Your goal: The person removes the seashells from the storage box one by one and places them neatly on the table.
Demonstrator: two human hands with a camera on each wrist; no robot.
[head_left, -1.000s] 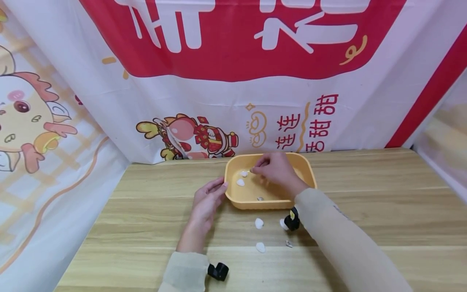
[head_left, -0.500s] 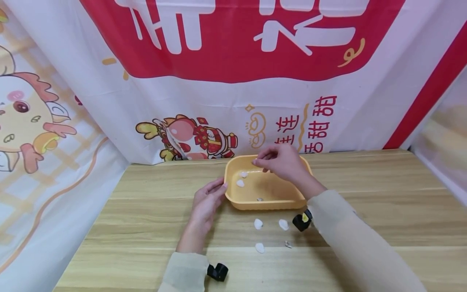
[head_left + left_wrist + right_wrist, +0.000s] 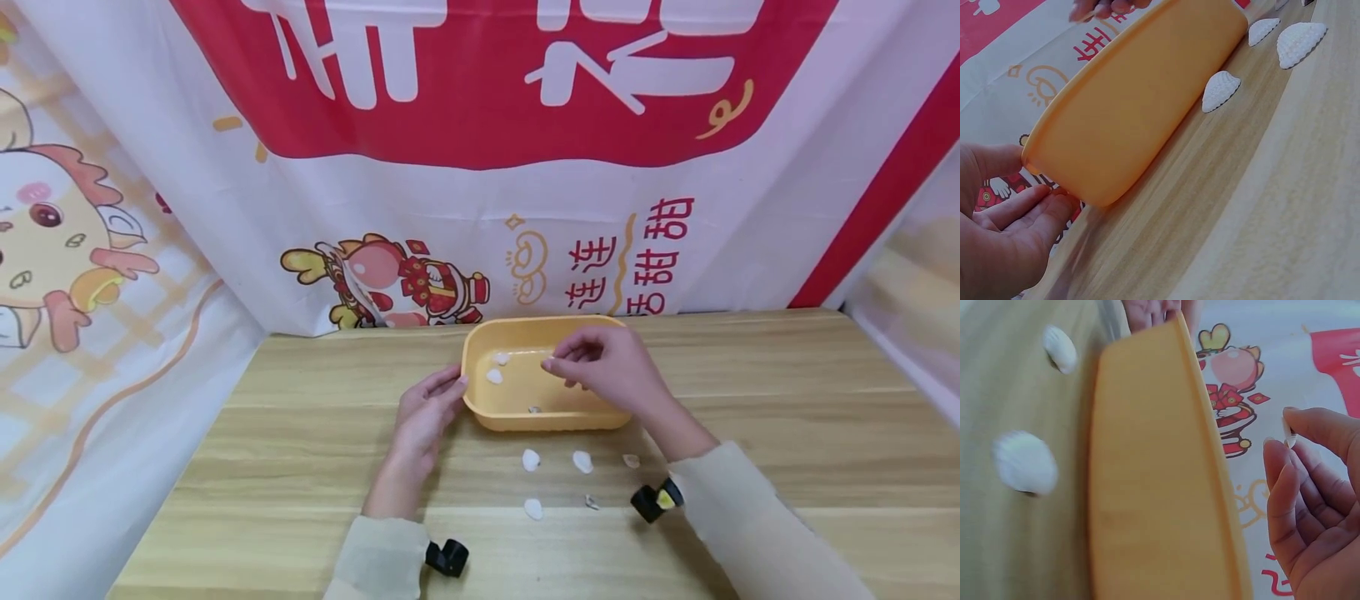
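Observation:
A yellow plastic basin [image 3: 551,422] stands near the back of the table. At its left end my left hand [image 3: 426,417] holds the rim, thumb on the edge and fingers against the outer wall. Over the basin's right half, my right hand [image 3: 603,362] pinches a small white seashell [image 3: 1289,431] between thumb and fingertips. Inside the basin, two white shells [image 3: 494,376] lie at the left and a small darker shell [image 3: 535,409] by the front wall. On the table in front are several more, among them a ridged white shell [image 3: 1221,91].
The wooden table [image 3: 315,467] carries the loose shells in two rough rows, with a small dark-marked shell [image 3: 592,502] in the nearer one. A printed white and red cloth [image 3: 420,200] hangs right behind the basin.
My right hand has lifted from low in the basin and shifted right and towards me, uncovering a shell on the table. The left hand stays at the rim.

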